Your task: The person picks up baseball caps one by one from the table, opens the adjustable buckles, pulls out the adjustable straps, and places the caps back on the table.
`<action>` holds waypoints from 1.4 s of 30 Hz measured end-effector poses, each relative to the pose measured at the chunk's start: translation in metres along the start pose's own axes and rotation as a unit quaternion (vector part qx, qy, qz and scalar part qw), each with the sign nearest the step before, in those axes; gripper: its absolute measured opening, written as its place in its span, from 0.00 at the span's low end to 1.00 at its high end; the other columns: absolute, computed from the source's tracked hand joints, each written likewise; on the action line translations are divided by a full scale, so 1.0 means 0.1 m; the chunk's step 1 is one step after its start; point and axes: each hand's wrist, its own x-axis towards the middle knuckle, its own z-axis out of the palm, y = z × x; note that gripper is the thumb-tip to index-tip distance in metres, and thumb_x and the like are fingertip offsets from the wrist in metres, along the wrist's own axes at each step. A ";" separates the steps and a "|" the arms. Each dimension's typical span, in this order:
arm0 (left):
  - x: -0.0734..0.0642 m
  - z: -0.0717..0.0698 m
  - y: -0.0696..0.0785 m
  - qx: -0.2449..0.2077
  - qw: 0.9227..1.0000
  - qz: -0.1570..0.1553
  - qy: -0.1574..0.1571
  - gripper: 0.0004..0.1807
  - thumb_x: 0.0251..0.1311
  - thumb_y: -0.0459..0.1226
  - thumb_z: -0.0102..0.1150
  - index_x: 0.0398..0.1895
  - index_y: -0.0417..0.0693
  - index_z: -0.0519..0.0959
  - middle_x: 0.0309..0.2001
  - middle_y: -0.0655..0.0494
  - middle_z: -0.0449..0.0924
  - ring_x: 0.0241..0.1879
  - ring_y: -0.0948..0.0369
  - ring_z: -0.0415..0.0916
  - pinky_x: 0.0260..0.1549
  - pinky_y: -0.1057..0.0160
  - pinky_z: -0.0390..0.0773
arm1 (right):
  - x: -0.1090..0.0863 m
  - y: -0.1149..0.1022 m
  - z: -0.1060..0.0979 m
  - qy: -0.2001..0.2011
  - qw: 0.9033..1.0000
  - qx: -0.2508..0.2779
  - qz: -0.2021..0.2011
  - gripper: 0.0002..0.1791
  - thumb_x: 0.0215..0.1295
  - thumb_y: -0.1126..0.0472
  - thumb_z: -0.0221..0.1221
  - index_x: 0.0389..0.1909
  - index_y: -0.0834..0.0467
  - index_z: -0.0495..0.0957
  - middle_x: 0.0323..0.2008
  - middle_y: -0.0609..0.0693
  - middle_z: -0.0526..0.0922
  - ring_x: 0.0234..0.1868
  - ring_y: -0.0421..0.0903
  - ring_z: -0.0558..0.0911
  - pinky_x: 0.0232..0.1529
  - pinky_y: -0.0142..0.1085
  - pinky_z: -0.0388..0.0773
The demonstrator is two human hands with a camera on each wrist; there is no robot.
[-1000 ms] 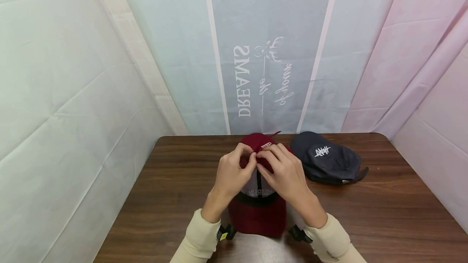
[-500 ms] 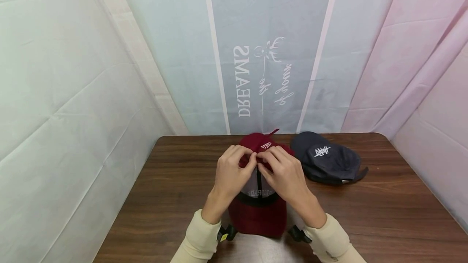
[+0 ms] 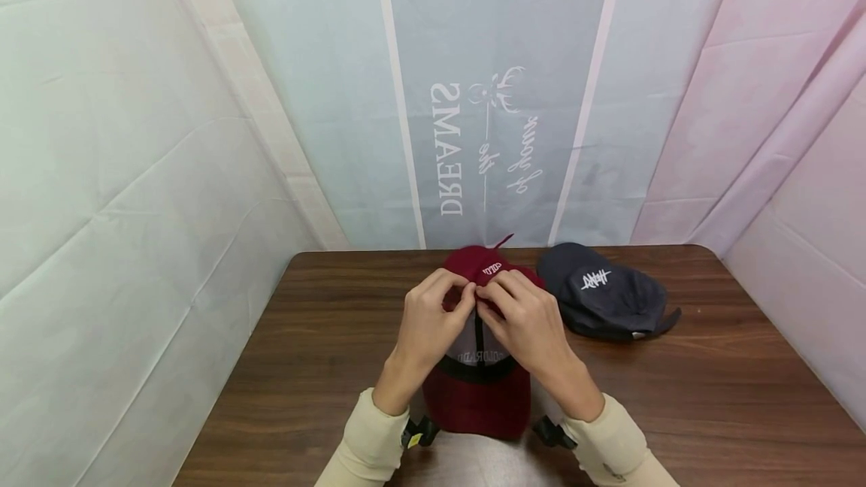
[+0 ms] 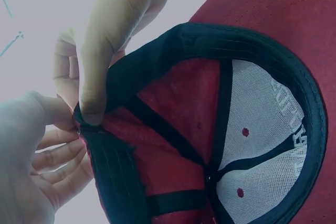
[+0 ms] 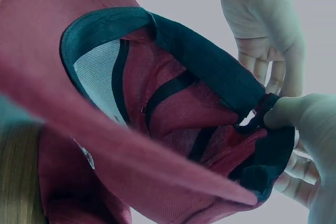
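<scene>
The likeliest trouble lay at the back edge of the red cap (image 3: 477, 406), where both hands met. The cap was tilted between the forearms above the wooden table (image 3: 325, 352), brim toward the person and inside showing; whether it touched anything beneath could not be told. The left hand (image 3: 425, 325) and the right hand (image 3: 531, 325) each pinched the rear band between thumb and fingers, tips nearly meeting, and the left wrist view showed a thumb pressed on the dark inner band (image 4: 118, 177). Since the visible hold was at that small spot, a slipping fingertip could have let one side fall away, and the brim's weight, hanging off the far side, would probably have swung the crown down. The closure was mostly hidden by the fingers, so its exact state could not be told; working there by feel risked twisting the strap or bunching the band, which already looked creased. Another red cap (image 3: 463, 258) lay just behind the fingers, and a thin strap end (image 3: 504, 240) poked up there; a forward push might have snagged it or shoved that cap into the dark cap (image 3: 602, 295) just beside it.
</scene>
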 end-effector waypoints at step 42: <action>0.00 -0.10 -0.06 0.034 0.996 0.031 -0.082 0.18 0.59 0.28 0.67 0.52 0.45 0.77 0.47 0.54 0.80 0.42 0.56 0.80 0.39 0.63 0.82 | 0.02 0.05 0.01 0.019 1.000 -0.007 0.022 0.08 0.57 0.66 0.70 0.39 0.55 0.87 0.29 0.46 0.82 0.25 0.41 0.75 0.20 0.35 0.71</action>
